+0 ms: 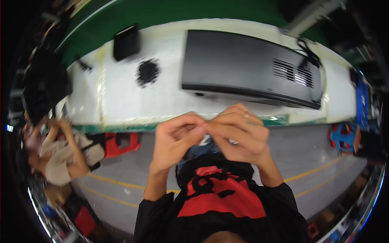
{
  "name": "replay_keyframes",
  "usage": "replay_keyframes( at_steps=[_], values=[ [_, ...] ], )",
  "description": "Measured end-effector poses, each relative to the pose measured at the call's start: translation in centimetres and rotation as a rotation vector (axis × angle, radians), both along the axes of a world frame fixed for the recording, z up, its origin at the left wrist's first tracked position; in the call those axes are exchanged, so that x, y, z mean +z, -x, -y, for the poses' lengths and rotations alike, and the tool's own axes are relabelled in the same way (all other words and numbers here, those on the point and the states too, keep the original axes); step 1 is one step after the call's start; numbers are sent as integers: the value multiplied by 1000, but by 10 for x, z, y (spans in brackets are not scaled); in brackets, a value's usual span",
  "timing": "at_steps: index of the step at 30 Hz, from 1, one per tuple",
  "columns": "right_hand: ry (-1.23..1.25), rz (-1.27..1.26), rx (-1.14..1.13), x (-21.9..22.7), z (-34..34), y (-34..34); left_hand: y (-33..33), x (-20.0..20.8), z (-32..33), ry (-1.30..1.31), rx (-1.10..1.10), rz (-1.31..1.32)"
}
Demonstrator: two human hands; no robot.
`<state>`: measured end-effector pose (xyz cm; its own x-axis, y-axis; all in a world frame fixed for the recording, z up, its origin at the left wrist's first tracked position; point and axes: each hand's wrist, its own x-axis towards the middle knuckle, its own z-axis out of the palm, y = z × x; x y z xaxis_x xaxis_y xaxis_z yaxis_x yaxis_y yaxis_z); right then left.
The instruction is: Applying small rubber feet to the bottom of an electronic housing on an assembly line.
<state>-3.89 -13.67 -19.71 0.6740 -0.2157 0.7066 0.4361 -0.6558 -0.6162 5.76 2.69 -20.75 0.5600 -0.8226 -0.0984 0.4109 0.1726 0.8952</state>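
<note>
My left hand (178,139) and my right hand (241,135) meet at the fingertips in front of my chest, just off the near edge of the table. Both are closed in a pinch. Whatever sits between the fingertips is too small or hidden to make out. Beyond them on the white table (117,97) lies a heap of small black pieces (148,72). Behind the heap stands a black box-like container (126,42). A large dark grey metal case (235,62) with vent slots takes up the right half of the table.
A black cable (310,52) lies at the case's far right corner. Another person (67,158) sits at the left end, near a red stool (121,145). Blue and red stools (343,137) stand at the right. A blue bin (362,103) is by the table's right end.
</note>
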Motion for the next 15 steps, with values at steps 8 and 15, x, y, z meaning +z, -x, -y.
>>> replay_keyframes(
  at_steps=[8,15],
  values=[
    [79,-160,-81,1,23,47,10,-19,29,34,-237,-118],
    [133,-317,-129,17,41,77,26,-23,54,18,-369,-149]
  ],
)
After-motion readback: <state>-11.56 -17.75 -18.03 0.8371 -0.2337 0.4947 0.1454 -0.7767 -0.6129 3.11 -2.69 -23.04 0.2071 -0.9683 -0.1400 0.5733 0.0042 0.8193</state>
